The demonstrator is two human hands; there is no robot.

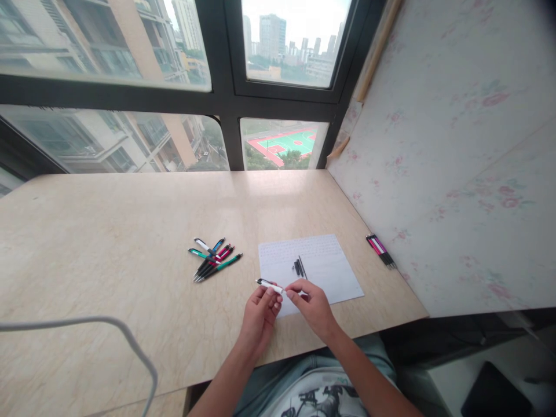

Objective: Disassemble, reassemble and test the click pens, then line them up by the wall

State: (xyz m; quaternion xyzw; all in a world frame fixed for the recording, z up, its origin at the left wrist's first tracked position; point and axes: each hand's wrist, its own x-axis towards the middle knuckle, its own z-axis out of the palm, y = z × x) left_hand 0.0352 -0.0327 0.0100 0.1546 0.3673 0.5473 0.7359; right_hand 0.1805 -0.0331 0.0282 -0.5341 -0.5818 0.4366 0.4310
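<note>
My left hand [262, 315] is closed around a white pen barrel [270, 286] with a black clip end pointing left. At the barrel's right end, the fingertips of my right hand [313, 306] are pinched together. Whatever sits between those fingertips is too small to make out. Just beyond my hands, a sheet of paper [339, 272] with handwriting lies on the table. On it rest several loose pen parts: black grip pieces [297, 267], a thin dark refill [303, 267] and a tiny piece beside them.
Several assorted pens [217, 262] are piled left of the paper. A neat row of pens [381, 251] lies along the wall at right. A grey cable [117, 323] crosses the near left of the marble-look table [108, 249]. Windows [284, 98] stand behind.
</note>
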